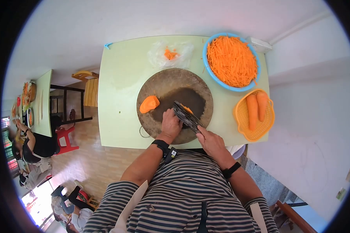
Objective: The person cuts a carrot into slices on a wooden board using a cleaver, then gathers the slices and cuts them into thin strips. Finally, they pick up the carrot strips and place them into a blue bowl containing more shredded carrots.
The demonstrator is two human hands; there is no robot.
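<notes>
A round wooden cutting board lies on the pale green table. My right hand grips the handle of a dark cleaver, whose blade rests over orange carrot on the board. My left hand presses down on that carrot right beside the blade; the carrot under it is mostly hidden. A stack of carrot slices sits on the board's left side.
A blue bowl full of shredded carrot stands at the back right. An orange basket holds two whole carrots. A clear plastic bag with carrot scraps lies behind the board. Chairs, another table and seated people are at far left.
</notes>
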